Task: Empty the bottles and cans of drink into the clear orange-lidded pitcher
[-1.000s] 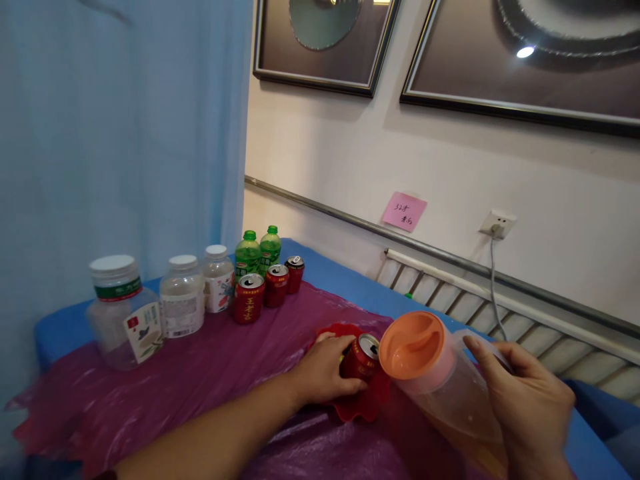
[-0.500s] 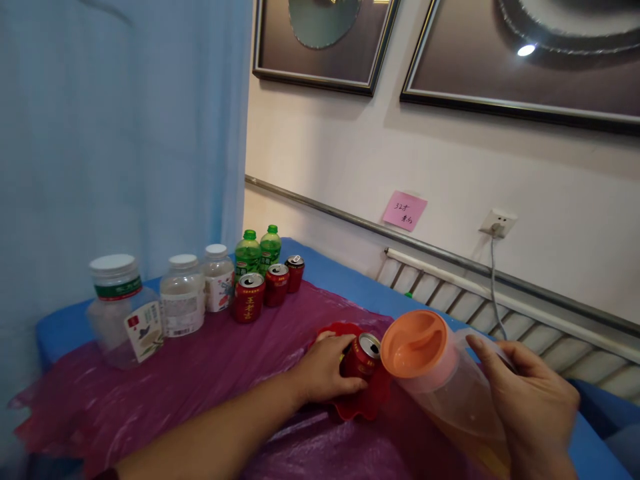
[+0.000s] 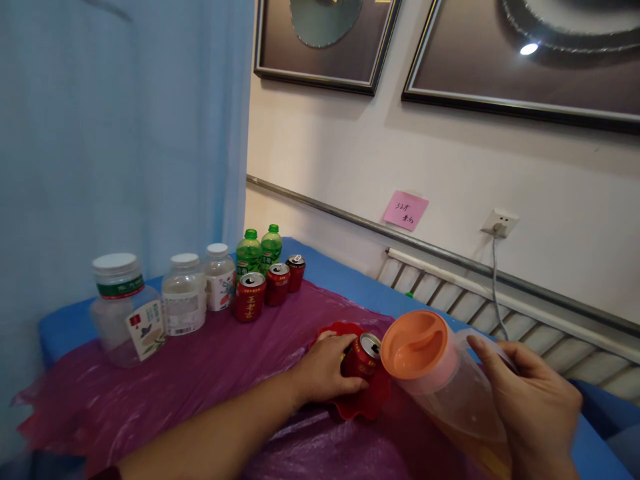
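My left hand (image 3: 327, 367) is wrapped round a red drink can (image 3: 361, 360) with an opened top, tilted a little to the right. Under it lies a red tray with a wavy rim (image 3: 357, 408). My right hand (image 3: 535, 393) grips the handle of a clear plastic pitcher (image 3: 465, 407) with an orange lid (image 3: 416, 343). The pitcher leans left, its lid beside the can's top, and amber liquid shows in its lower part. Whether any liquid is flowing I cannot make out.
Three clear jars with white lids (image 3: 184, 293), two green bottles (image 3: 249, 250) and three more red cans (image 3: 250, 298) stand at the back left. Purple plastic sheeting (image 3: 195, 373) covers part of the blue surface (image 3: 345, 277). A radiator (image 3: 440, 287) runs along the wall.
Both hands, the can and the pitcher hold nearly the same positions. The whole view has shifted very slightly.
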Demonstrator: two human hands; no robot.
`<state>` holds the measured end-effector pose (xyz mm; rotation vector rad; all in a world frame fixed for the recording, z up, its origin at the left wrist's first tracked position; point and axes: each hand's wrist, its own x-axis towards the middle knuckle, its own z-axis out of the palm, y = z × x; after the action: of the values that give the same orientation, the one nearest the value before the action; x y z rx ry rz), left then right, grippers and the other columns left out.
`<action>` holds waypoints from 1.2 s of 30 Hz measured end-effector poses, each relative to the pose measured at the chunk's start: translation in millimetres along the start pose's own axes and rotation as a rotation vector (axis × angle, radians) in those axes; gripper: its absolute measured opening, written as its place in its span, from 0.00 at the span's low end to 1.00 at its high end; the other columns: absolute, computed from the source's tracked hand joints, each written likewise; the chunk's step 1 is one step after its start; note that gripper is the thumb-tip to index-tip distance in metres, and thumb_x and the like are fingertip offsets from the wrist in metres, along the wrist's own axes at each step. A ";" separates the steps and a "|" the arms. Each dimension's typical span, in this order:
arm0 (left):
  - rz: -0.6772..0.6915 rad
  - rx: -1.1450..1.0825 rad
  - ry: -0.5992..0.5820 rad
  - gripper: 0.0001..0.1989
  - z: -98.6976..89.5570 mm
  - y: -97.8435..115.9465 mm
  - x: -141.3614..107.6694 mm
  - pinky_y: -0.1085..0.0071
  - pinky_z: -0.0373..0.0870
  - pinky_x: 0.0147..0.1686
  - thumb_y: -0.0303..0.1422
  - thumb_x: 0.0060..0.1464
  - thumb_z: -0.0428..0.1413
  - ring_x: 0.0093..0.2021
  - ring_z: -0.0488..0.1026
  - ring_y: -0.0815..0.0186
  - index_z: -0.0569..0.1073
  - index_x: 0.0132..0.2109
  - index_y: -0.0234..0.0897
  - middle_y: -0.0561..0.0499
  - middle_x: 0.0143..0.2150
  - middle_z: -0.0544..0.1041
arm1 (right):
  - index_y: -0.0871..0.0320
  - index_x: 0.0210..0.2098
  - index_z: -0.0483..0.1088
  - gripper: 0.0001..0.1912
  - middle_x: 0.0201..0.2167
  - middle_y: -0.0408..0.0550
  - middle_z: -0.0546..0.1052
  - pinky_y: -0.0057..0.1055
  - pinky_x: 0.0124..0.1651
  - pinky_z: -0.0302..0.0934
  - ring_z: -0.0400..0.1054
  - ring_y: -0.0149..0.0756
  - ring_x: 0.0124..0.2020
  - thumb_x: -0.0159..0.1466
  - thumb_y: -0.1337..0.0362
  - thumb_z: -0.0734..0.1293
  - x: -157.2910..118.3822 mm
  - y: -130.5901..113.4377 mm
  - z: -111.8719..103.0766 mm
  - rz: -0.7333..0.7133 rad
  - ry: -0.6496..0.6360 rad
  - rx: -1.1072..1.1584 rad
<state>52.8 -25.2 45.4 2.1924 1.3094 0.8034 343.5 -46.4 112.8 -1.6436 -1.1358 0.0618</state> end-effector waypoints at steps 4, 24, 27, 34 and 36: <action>0.000 0.004 0.003 0.33 0.3 -0.4 -0.3 0.57 0.64 0.58 0.45 0.43 0.68 0.53 0.74 0.49 0.73 0.58 0.47 0.49 0.54 0.80 | 0.53 0.26 0.77 0.28 0.20 0.39 0.71 0.30 0.29 0.54 0.65 0.36 0.26 0.50 0.33 0.72 0.4 0.9 -0.6 -0.001 0.003 0.001; -0.006 -0.008 0.011 0.36 1.9 -2.0 0.0 0.56 0.64 0.59 0.45 0.42 0.69 0.55 0.74 0.48 0.72 0.59 0.47 0.48 0.55 0.79 | 0.53 0.25 0.75 0.28 0.20 0.38 0.67 0.31 0.30 0.51 0.63 0.35 0.27 0.50 0.33 0.71 -0.6 -2.9 -1.0 0.010 -0.005 0.001; -0.002 -0.011 0.005 0.35 1.7 -2.2 -0.1 0.56 0.64 0.59 0.46 0.43 0.68 0.55 0.74 0.48 0.72 0.59 0.47 0.48 0.55 0.79 | 0.53 0.25 0.75 0.28 0.20 0.38 0.67 0.31 0.30 0.51 0.63 0.35 0.27 0.49 0.33 0.71 -0.3 -2.1 -0.8 0.016 -0.010 0.013; -0.002 0.000 0.000 0.34 1.3 -1.6 0.0 0.58 0.65 0.57 0.46 0.43 0.68 0.53 0.74 0.49 0.73 0.58 0.47 0.49 0.54 0.80 | 0.53 0.25 0.75 0.27 0.20 0.39 0.67 0.31 0.31 0.52 0.63 0.35 0.27 0.50 0.34 0.72 -0.2 -2.1 -1.2 0.000 -0.004 0.005; -0.003 0.006 -0.002 0.33 1.6 -1.7 0.2 0.58 0.65 0.56 0.46 0.43 0.68 0.52 0.75 0.49 0.73 0.57 0.47 0.49 0.53 0.80 | 0.54 0.25 0.75 0.27 0.20 0.38 0.66 0.30 0.30 0.52 0.63 0.35 0.27 0.50 0.34 0.72 -0.1 -1.5 -1.0 -0.005 -0.003 0.004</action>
<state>52.9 -24.4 43.1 2.1946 1.3152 0.7969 343.1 -47.3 114.3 -1.6379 -1.1413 0.0639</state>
